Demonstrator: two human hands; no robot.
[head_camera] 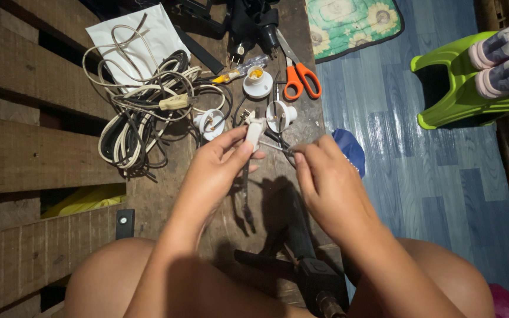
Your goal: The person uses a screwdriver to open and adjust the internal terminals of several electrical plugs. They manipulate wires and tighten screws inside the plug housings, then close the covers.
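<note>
Fingers of left hand (222, 162) pinch a white plug (254, 133); right hand (325, 179) fingers grip a thin tool (278, 148).

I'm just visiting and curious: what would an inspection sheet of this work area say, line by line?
Surface: rough wooden planks, gaps between boards.
Job's things: small white plug piece in left hand; thin metal tool in right hand, tip at the piece.
Clutter: orange-handled scissors, three white lamp sockets, yellow-tipped screwdriver, white sheet.
Fingers: both hands pinching what they hold.
Cables: tangled white and black cords.
Surroundings: blue floor, green plastic stool bearing pink shoes, flowered mat.
</note>
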